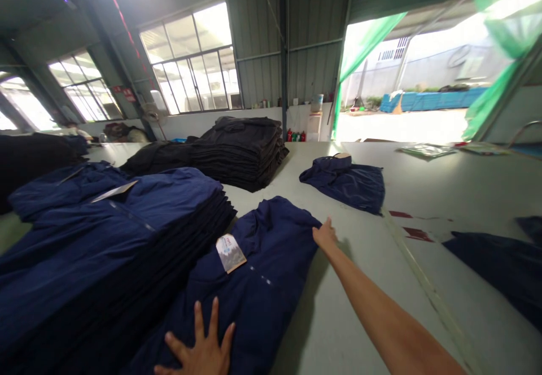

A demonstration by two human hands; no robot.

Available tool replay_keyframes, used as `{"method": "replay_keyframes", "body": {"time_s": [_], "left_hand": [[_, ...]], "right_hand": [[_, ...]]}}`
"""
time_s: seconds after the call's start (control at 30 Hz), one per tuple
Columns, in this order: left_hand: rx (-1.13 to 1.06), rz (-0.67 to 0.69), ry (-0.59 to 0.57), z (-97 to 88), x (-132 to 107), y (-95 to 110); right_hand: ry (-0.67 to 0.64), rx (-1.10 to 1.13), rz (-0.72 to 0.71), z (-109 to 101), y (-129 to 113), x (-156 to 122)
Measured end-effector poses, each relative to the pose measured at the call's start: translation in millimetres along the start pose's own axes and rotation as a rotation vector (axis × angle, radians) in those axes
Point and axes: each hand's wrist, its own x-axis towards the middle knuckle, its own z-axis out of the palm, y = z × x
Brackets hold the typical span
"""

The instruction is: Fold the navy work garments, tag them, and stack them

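A navy blue garment lies spread on the grey table in front of me, with a paper hang tag on it. My left hand presses flat on its near end, fingers spread. My right hand reaches out to the garment's far right edge and touches it; its fingers look curled at the cloth edge. A tall stack of folded navy garments stands just left of the spread one.
A stack of black garments sits at the table's far middle. A folded navy garment lies far right of centre, and another navy piece at the right edge. Red marks are on the table. An open doorway is beyond.
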Motion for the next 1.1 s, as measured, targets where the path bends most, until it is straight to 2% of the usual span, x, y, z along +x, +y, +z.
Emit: {"method": "replay_keyframes", "body": {"time_s": [0.07, 0.17, 0.2, 0.23, 0.43, 0.53, 0.63, 0.73, 0.87, 0.97, 1.1], "left_hand": [[-0.012, 0.014, 0.048, 3.7, 2, -3], [-0.003, 0.05, 0.164, 3.2, 3, -5], [-0.012, 0.046, 0.178, 4.8, 4, -5], [-0.029, 0.034, 0.18, 8.0, 5, -6], [-0.16, -0.034, 0.17, 32.6, 15, -8], [-0.177, -0.046, 0.144, 27.7, 18, -7], [-0.112, -0.053, 0.104, 12.7, 12, -5], [-0.025, 0.044, 0.098, -4.8, -9, 6], [0.0, 0.332, 0.194, -19.1, -58, 40], [-0.064, 0.534, 0.213, -14.2, -97, 69], [-0.15, 0.766, 0.115, 7.2, -141, 105]], "right_hand": [[-0.011, -0.137, -0.092, -2, -6, -2], [-0.16, -0.366, -0.48, 5, -11, -11], [-0.217, -0.43, -0.563, 10, -12, -13], [-0.261, -0.467, -0.589, 16, -11, -14], [-0.45, -0.497, -0.464, 46, -17, 0], [-0.523, -0.512, -0.435, 43, -25, 2], [-0.461, -0.514, -0.459, 26, -18, -15], [-0.365, -0.493, -0.513, 3, 11, -52], [-0.361, -0.514, -0.438, -35, 68, -103], [-0.328, -0.536, -0.361, -68, 111, -130], [-0.258, -0.544, -0.256, -119, 171, -157]]}}
